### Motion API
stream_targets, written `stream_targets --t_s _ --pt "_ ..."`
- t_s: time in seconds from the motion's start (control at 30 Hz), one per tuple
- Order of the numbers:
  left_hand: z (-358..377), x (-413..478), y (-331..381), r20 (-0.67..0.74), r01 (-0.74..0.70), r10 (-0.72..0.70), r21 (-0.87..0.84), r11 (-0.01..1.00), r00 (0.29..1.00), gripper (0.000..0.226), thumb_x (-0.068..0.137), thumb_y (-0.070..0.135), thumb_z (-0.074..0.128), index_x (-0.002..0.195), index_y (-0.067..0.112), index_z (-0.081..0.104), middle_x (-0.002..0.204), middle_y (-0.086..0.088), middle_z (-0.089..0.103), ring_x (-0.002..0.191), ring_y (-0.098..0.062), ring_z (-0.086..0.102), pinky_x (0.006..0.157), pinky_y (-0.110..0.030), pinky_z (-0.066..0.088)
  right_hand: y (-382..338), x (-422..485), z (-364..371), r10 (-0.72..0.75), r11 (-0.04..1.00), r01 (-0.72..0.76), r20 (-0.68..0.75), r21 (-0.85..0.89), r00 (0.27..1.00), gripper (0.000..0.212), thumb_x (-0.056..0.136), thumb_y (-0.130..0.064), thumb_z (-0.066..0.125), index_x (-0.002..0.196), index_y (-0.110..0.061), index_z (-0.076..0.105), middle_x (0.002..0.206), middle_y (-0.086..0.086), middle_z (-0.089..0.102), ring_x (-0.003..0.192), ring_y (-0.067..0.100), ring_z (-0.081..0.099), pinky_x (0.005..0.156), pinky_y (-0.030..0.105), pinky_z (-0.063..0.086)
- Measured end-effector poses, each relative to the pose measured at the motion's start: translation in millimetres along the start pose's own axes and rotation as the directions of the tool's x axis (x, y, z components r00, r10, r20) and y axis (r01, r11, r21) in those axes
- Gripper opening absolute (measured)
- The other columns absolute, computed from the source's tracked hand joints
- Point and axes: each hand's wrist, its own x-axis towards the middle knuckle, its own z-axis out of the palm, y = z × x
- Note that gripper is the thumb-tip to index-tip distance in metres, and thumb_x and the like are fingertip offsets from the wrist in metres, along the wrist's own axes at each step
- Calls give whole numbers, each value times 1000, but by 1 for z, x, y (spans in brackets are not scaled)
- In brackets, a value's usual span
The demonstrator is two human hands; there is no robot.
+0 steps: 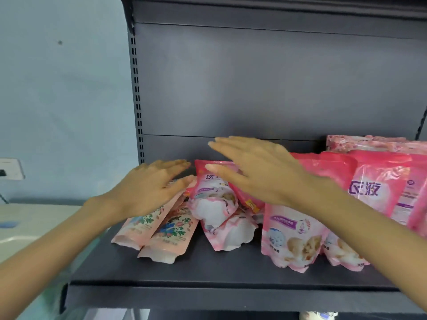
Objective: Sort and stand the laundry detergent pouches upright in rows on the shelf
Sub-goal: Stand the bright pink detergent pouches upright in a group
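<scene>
Most of the job is still waiting to be done. Some big pink bags are already standing up tall at the right end of the shelf, one behind another, and they are looking neat. More flat pink packs are sitting behind them by the back wall.

Everything else is lying in a messy pile in the middle. Two flower bags are leaning over on the left, side by side, with their bottoms pointing to the front. Pink and white bags are flopping on top of each other next to them. Another pink bag with a baby picture is tipping forward near the front, and one more is peeking out behind the right arm.

Both hands are open wide with flat fingers, and they are holding nothing. The left hand is resting on the top of the flower bags. The right hand is hovering over the pink and white pile; I cannot tell if it is touching.

I think the flower bags need their own row, and the floppy ones need lifting up. The left half of the shelf is giving lots of room for that.
</scene>
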Motion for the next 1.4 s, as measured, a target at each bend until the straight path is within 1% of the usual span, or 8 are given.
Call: stream_targets --t_s 0.13,0.4,0.5,0.73,0.87,1.13,1.27,1.4 --pt "13 -9 -27 -9 81 -81 101 992 997 92 67 69 -10 145 34 22 153 16 21 139 -9 24 112 -31 20 -10 10 29 -6 1000 8 89 -28 996 67 94 -59 15 150 -23 11 158 -4 10 145 13 10 115 33 16" --pt "21 -3 -58 5 168 -170 101 981 986 112 55 84 -22 145 35 23 152 16 24 139 -9 27 111 -33 23 -1 31 67 175 983 -181 209 10 962 72 94 -60 18 150 -18 2 159 5 1 146 22 5 115 41 22" --pt "28 18 -61 21 142 -144 81 987 989 85 78 75 -5 145 32 23 152 14 24 138 -11 28 111 -33 23 2 39 81 247 966 -258 220 19 944 72 94 -60 18 150 -18 3 159 6 2 145 25 6 114 41 18" --pt "55 72 -90 83 -69 65 38 997 994 83 77 67 2 145 28 27 152 11 27 138 -13 28 111 -33 23 -4 57 106 393 914 -407 259 -1 882 71 92 -60 20 150 -21 5 159 4 3 145 24 7 115 40 14" --pt "58 110 -110 94 -215 211 37 976 973 58 96 55 20 145 25 29 151 9 29 138 -14 29 110 -34 24 -5 80 108 530 833 -553 288 -1 797 76 90 -64 21 150 -22 3 159 2 0 146 22 4 117 43 13" --pt "75 168 -101 27 -525 528 -80 847 849 45 96 46 37 133 24 46 135 5 51 123 -20 47 98 -40 39 9 92 111 607 754 -655 341 37 718 82 86 -65 35 150 -22 6 159 2 3 146 20 1 119 41 9" --pt "87 188 -72 76 -562 581 -185 807 810 42 95 44 41 133 25 47 129 1 55 119 -21 48 95 -40 42 16 77 114 624 700 -711 426 67 655 77 87 -61 40 149 -30 8 158 1 6 146 17 4 118 37 9" --pt "104 208 -57 137 -531 563 -212 820 815 31 96 39 44 115 19 57 114 -1 61 110 -23 54 86 -41 46 24 71 123 656 686 -728 419 17 628 78 88 -62 40 150 -27 6 158 0 9 145 17 9 118 37 13"
